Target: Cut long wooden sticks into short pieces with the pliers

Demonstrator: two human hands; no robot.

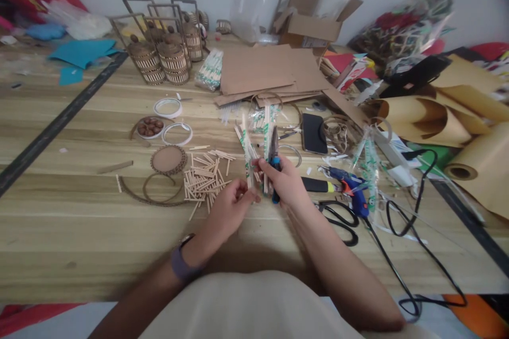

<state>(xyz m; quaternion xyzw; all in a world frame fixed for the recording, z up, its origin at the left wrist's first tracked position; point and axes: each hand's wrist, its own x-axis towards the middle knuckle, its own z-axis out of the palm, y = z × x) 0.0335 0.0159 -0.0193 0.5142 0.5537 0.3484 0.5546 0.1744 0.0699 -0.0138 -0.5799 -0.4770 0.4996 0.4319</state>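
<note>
My left hand [234, 205], with a dark band at the wrist, pinches the lower end of a wrapped chopstick packet [247, 153] with green print. My right hand [284, 180] is closed around blue-handled pliers [275, 161], whose dark jaws point away from me. Its fingertips also touch the packet near my left hand. To the left of my hands lies a loose pile of short wooden sticks [204, 177]. A round cardboard piece with a braided rim [168, 160] is beside the pile.
Small lidded stick baskets [173, 61] with tall handles stand at the back left. Cardboard sheets [258, 71] lie behind my hands. On the right are a phone [314, 133], black-handled scissors [344, 222], a blue glue gun [358, 198] with a looping cord, and brown paper rolls [421, 122].
</note>
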